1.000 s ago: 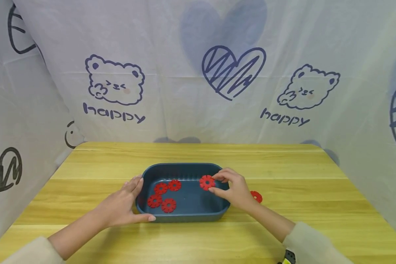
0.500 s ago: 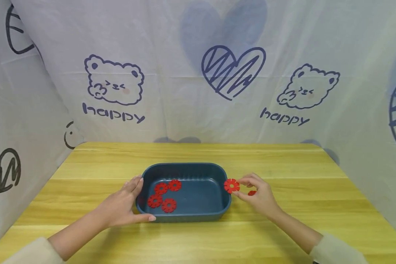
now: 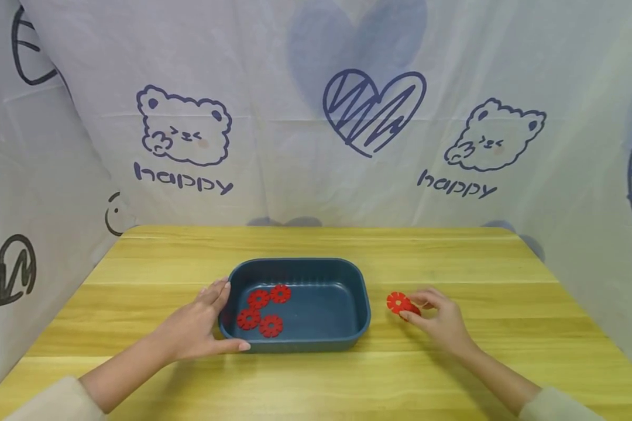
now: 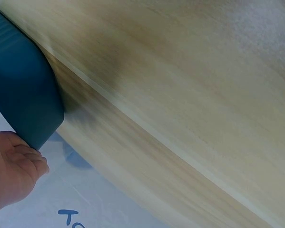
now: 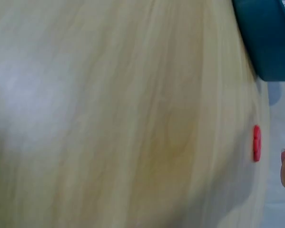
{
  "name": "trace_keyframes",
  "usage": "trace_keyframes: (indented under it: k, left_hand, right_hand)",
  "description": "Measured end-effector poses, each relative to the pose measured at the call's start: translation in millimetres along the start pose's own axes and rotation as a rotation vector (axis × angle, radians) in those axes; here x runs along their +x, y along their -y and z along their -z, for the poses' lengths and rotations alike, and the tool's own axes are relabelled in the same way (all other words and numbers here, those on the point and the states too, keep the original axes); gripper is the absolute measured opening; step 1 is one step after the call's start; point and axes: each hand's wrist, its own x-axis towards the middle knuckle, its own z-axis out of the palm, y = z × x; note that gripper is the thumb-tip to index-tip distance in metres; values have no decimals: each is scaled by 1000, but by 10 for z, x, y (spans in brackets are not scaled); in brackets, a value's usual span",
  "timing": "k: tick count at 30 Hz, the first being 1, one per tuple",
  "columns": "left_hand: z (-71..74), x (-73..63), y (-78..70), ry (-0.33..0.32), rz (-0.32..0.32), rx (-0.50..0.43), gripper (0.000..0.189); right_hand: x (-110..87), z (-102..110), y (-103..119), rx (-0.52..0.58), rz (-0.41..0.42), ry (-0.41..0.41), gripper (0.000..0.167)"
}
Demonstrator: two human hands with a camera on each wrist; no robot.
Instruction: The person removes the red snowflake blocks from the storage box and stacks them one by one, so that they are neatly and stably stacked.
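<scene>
A dark blue rectangular tub (image 3: pixel 295 346) stands on the table, with several red notched plastic discs (image 3: pixel 271 325) lying in its left part. My left hand (image 3: pixel 200 324) rests round the tub's left end, fingers along the side and straight thumb at the front; the left wrist view has this hand (image 4: pixel 18 168) against the tub's corner (image 4: pixel 25 85). Right of the tub, my right hand (image 3: pixel 439 321) pinches a red notched disc (image 3: pixel 395 303) between thumb and fingers. Partly hidden behind it, another red disc (image 3: pixel 415 313) lies on the table, also in the right wrist view as a red disc (image 5: pixel 257 143).
The yellow wood-grain table (image 3: pixel 316 383) stretches round the tub on all sides. Behind it hangs a pale cloth (image 3: pixel 279 175) with drawn bears and hearts, and a similar cloth (image 3: pixel 47 164) borders the left.
My right hand has moved right with the pinched disc, from over the tub to beside it, above the disc on the table. My left hand stays at the tub.
</scene>
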Motion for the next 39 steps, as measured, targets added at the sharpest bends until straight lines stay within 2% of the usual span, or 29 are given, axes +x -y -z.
trace_keyframes:
  k: [10,19,27,39]
  left_hand:
    - [13,4,-10,27,16,-16,113]
    - [-12,-2,2,14,8,-4,114]
    - [-4,0,-7,17,14,-15,113]
    - [19,2,-1,24,11,-12,113]
  right_hand:
    - [-127,18,-134,29,-191,4,22]
    - [-176,-26,-185,84,-286,-37,19]
    - [-201,-31,-236,54,-325,-37,20]
    - [-192,-33,-263,57,-313,-10,21]
